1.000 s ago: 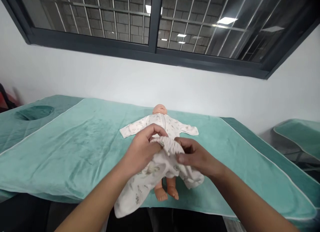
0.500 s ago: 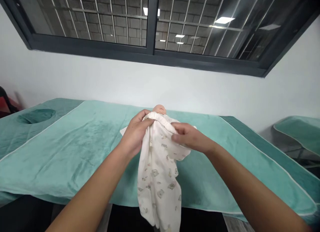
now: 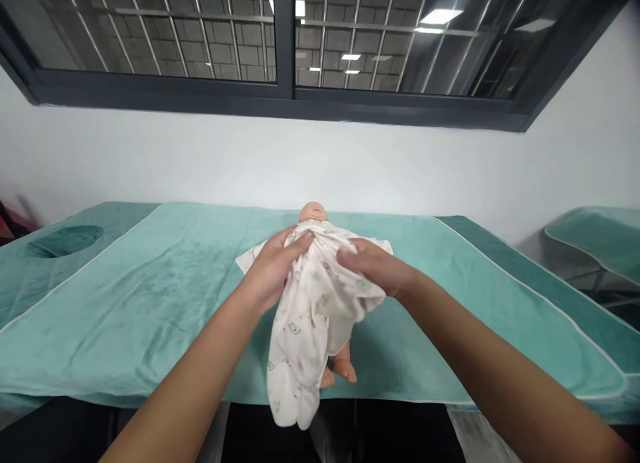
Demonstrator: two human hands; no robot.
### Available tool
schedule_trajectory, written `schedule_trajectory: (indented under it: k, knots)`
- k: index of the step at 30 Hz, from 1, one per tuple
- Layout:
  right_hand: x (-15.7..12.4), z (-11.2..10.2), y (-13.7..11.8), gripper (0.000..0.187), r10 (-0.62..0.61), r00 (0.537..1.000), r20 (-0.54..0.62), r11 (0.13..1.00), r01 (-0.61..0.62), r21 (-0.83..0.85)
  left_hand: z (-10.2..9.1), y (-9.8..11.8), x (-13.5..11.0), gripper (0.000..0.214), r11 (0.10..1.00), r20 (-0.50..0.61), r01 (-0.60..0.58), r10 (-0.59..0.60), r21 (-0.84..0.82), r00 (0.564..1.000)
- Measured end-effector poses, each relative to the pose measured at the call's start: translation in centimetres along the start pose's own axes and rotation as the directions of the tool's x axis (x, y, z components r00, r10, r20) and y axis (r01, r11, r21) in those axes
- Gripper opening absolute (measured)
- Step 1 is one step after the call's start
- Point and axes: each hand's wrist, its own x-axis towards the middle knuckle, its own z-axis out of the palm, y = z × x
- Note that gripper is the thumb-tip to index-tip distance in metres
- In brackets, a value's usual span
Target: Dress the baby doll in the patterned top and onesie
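Where the printed garment [image 3: 307,316] is gathered at its top edge, the fingers [image 3: 299,240] of the left hand [image 3: 273,273] and the right hand [image 3: 374,270] are clenched on the cloth, one at each side. The garment hangs below the fingers, draped over the doll [image 3: 313,213]. The doll's head shows just beyond the fingers, its feet beneath the hanging cloth. It lies on the bed's teal cover [image 3: 150,283].

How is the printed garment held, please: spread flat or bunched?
Bunched: left hand and right hand grip the garment over the doll; its legs hang.
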Motion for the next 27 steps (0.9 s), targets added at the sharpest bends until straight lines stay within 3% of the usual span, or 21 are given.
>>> schedule_trajectory:
  k: [3,5,7,9,10,12,14,16,17,19,21,23,27]
  knots:
    - [-0.1,-0.2,-0.4,0.041,0.087,0.984,0.154,0.986,-0.063,-0.154,0.0,0.1,0.3,0.036,0.999,-0.026,0.004,-0.005,-0.041,1.0]
    - [0.0,-0.6,-0.5,0.038,-0.016,0.997,0.08,0.999,0.02,-0.049,-0.5,0.3,0.2,0.043,0.998,0.057,0.07,-0.07,0.005,0.996]
    - [0.2,-1.0,-0.2,0.04,-0.122,0.992,-0.037,0.986,0.125,0.113,-1.2,0.6,0.0,0.048,0.978,0.218,0.153,-0.182,0.143,0.959]
    - [0.3,-0.8,0.4,0.043,-0.163,0.982,-0.098,0.958,0.181,0.224,-1.7,0.7,-0.2,0.046,0.949,0.342,0.165,-0.254,0.27,0.904]
    - [0.2,-0.5,0.7,0.045,-0.171,0.978,-0.117,0.945,0.196,0.261,-1.8,0.6,-0.3,0.043,0.952,0.352,0.141,-0.234,0.271,0.906]
    - [-0.2,0.4,1.2,0.049,-0.143,0.986,-0.081,0.941,0.161,0.299,-1.6,0.2,-0.3,0.04,0.987,0.251,0.071,-0.107,0.145,0.962]
    - [-0.8,1.0,1.5,0.049,-0.054,0.995,0.078,0.971,0.034,0.235,-1.0,-0.4,-0.2,0.041,1.0,0.096,0.004,-0.001,-0.029,0.995]
    - [-1.4,1.1,1.6,0.048,0.043,0.972,0.231,0.991,-0.071,0.112,-0.3,-0.9,-0.3,0.044,0.989,0.032,-0.001,0.005,-0.151,0.999]
    - [-1.6,0.9,1.7,0.046,0.052,0.967,0.25,0.993,-0.076,0.088,0.1,-1.1,-0.5,0.044,0.982,0.033,0.023,-0.017,-0.188,0.999]
    - [-1.9,0.2,2.2,0.043,-0.027,0.989,0.148,0.986,0.002,0.165,0.4,-1.3,-1.0,0.04,0.975,0.079,0.117,-0.104,-0.187,0.991]
    - [-2.4,-0.4,3.3,0.043,-0.095,0.995,-0.019,0.952,0.096,0.292,0.2,-1.5,-1.6,0.037,0.962,0.167,0.263,-0.248,-0.076,0.954]
    - [-3.3,-0.2,5.0,0.044,-0.063,0.992,-0.113,0.921,0.102,0.375,-0.3,-2.0,-2.6,0.041,0.917,0.263,0.392,-0.396,0.071,0.88]
    - [-6.8,2.8,9.1,0.035,0.153,0.986,-0.068,0.884,-0.105,0.455,-0.8,-3.6,-5.4,0.045,0.821,0.296,0.515,-0.57,0.248,0.767]
